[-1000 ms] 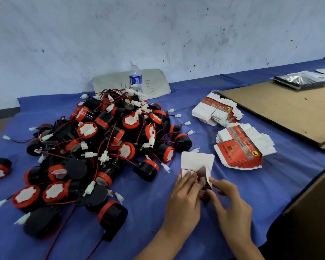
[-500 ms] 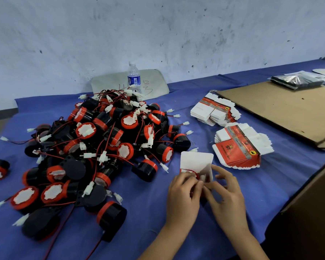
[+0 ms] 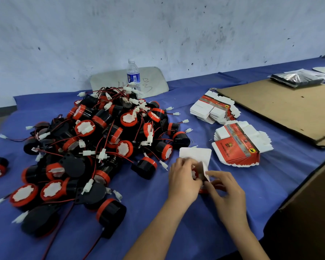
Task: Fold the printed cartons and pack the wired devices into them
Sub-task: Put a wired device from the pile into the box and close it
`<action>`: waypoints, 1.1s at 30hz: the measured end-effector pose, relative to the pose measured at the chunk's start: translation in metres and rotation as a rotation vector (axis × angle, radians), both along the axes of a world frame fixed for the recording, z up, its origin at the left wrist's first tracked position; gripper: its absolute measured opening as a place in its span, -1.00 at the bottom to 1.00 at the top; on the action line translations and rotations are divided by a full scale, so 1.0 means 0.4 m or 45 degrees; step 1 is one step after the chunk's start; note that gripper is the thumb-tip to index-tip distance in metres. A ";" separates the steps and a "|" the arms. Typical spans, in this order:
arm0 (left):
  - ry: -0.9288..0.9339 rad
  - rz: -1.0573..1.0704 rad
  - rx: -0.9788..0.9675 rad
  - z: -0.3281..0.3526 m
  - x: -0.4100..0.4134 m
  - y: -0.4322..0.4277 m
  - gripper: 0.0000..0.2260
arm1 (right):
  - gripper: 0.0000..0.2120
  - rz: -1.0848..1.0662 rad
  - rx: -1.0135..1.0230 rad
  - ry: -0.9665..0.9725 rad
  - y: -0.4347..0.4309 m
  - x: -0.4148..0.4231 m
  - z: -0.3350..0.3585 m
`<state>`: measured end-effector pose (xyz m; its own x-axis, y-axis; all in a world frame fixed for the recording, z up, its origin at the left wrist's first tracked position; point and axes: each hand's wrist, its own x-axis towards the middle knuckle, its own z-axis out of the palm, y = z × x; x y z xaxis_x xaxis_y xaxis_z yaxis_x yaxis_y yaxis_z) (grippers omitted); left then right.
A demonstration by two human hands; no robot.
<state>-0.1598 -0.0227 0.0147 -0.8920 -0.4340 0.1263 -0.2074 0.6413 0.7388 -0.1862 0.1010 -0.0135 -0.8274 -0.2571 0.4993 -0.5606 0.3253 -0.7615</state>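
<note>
Both hands are working one printed carton (image 3: 195, 156), which is sitting on the blue cloth (image 3: 158, 222) just right of the heap of wired devices (image 3: 101, 143). The left hand (image 3: 184, 177) is curling its fingers over the carton's left side and gripping it. The right hand (image 3: 227, 192) is pinching a white flap between thumb and forefinger, with the other fingers loosely bent. The carton's broad white flap is standing open behind the fingers. Two stacks of flat cartons (image 3: 240, 145) are lying to the right, beside a cardboard sheet (image 3: 281, 107). A water bottle (image 3: 133, 76) is standing behind the heap.
</note>
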 end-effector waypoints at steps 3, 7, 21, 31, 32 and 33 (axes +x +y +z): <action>0.068 -0.001 0.130 -0.007 0.007 0.009 -0.66 | -0.81 0.071 0.065 -0.011 -0.002 -0.011 0.005; 0.306 -0.064 0.136 -0.032 0.042 0.017 -0.60 | -0.85 0.128 0.119 -0.045 0.005 -0.016 0.005; 0.493 -0.084 -0.264 -0.106 0.074 0.014 -0.85 | -0.82 0.003 -0.652 -0.471 0.000 -0.079 0.049; 0.577 -0.287 -0.137 -0.112 0.057 -0.043 -0.88 | -0.77 0.729 -0.084 -0.720 -0.061 -0.135 0.125; 0.583 -0.288 -0.138 -0.112 0.056 -0.044 -0.89 | -0.79 0.743 -0.049 -0.671 -0.058 -0.132 0.120; 0.591 -0.289 -0.138 -0.111 0.056 -0.044 -0.89 | -0.79 0.742 0.000 -0.613 -0.055 -0.129 0.113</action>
<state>-0.1373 -0.0402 -0.0297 -0.8016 -0.1991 0.5638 0.2785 0.7100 0.6467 -0.2379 0.0789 0.0317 -0.6843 -0.7197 0.1171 -0.2470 0.0777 -0.9659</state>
